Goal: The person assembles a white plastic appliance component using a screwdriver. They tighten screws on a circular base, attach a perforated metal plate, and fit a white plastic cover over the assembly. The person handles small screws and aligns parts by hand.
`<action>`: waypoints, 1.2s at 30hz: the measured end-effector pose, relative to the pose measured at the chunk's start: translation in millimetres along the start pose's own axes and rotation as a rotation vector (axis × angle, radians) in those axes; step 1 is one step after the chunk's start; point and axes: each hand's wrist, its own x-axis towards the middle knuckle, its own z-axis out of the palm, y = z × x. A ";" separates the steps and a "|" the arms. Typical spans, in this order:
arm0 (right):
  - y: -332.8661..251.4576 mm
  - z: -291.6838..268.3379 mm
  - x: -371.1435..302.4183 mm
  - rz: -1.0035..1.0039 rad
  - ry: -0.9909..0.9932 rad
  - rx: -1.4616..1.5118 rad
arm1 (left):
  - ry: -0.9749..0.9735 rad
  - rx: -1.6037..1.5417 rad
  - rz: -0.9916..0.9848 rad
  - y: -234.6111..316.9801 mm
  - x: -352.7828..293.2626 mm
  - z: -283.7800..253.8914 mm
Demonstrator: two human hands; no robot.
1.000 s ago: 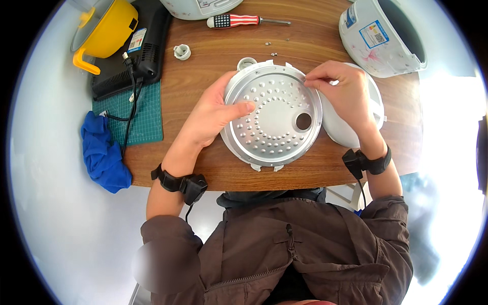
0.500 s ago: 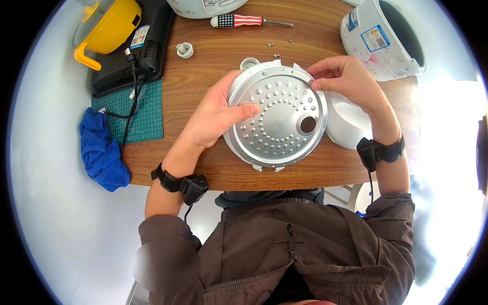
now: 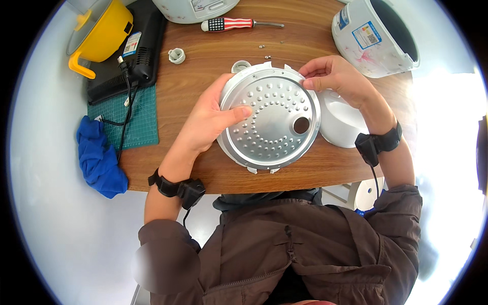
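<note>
A round metal rice-cooker inner lid (image 3: 269, 137), dimpled and with one round hole, sits in a white plastic rim over the wooden table. My left hand (image 3: 211, 112) grips its left side, thumb pressed on the metal and the other fingers hidden beneath. At the upper right rim, my right hand (image 3: 335, 79) has thumb and fingers closed on or against the edge; whether something small is between them is hidden. Behind the lid a small white ring-shaped part (image 3: 241, 66) shows. A white domed cover (image 3: 343, 122) lies just to the right, partly under my right hand.
A screwdriver (image 3: 239, 24) and several small screws (image 3: 267, 57) lie farther back, with a white cap (image 3: 176, 56) to their left. A white cooker body (image 3: 351, 38) stands back right. At left are a yellow pot (image 3: 104, 38), black appliance, cable, green mat (image 3: 147, 117) and blue cloth (image 3: 99, 157).
The whole view has shifted slightly, so things on the table appear a little farther left. Both hands keep nearly the same hold on the lid.
</note>
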 end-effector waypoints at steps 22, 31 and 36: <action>-1.6 -5.7 4.3 0.016 -0.027 0.019 | 0.013 -0.014 -0.008 -0.8 1.2 -1.3; 2.1 -7.6 5.9 -0.001 -0.044 0.018 | 0.018 -0.028 -0.006 -2.7 1.5 -1.8; 3.3 -8.2 5.3 -0.015 -0.046 0.007 | 0.016 -0.038 -0.025 -1.9 2.1 -2.0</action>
